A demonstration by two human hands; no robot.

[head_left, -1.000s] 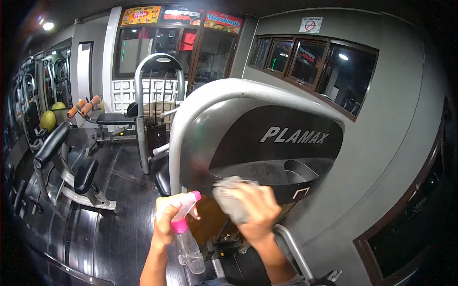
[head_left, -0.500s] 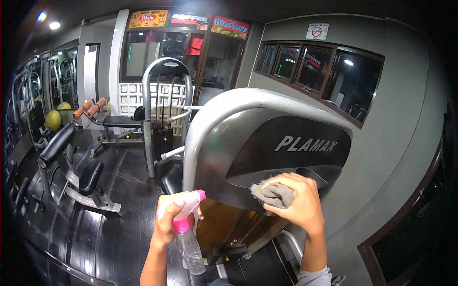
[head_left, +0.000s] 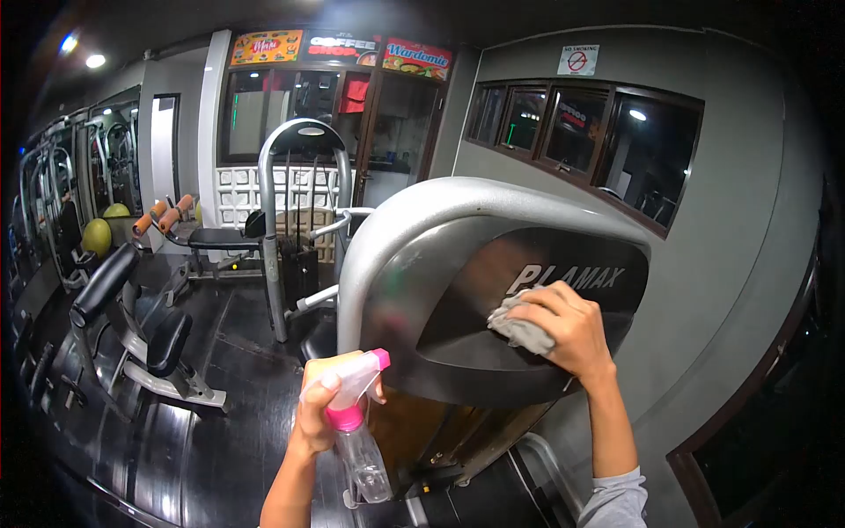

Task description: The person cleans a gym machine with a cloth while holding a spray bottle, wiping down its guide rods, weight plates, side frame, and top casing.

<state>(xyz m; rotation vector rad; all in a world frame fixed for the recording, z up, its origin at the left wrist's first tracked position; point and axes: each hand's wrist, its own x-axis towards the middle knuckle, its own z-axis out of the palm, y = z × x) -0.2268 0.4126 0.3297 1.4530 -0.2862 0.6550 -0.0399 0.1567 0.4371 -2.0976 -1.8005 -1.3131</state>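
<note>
A clear spray bottle [head_left: 362, 462] with a pink collar and pink nozzle is gripped by its trigger head in my left hand [head_left: 319, 403]. Its nozzle points toward the right. My right hand [head_left: 568, 333] is closed around a crumpled grey cloth [head_left: 521, 325], which lies against the dark panel of the exercise machine [head_left: 414, 299], just below the PLAMAX lettering. My fingers cover part of that lettering. A rounded silver frame [head_left: 458, 195] borders the panel.
A padded bench [head_left: 145, 321] stands on the dark floor to the left. Behind it are a second machine [head_left: 271, 229] and a bench with orange rollers [head_left: 165, 214]. A grey wall [head_left: 731, 264] with windows runs along the right.
My right hand has moved up and right with the cloth, from the panel's lower edge onto its dark face. My left hand has shifted slightly right with the bottle.
</note>
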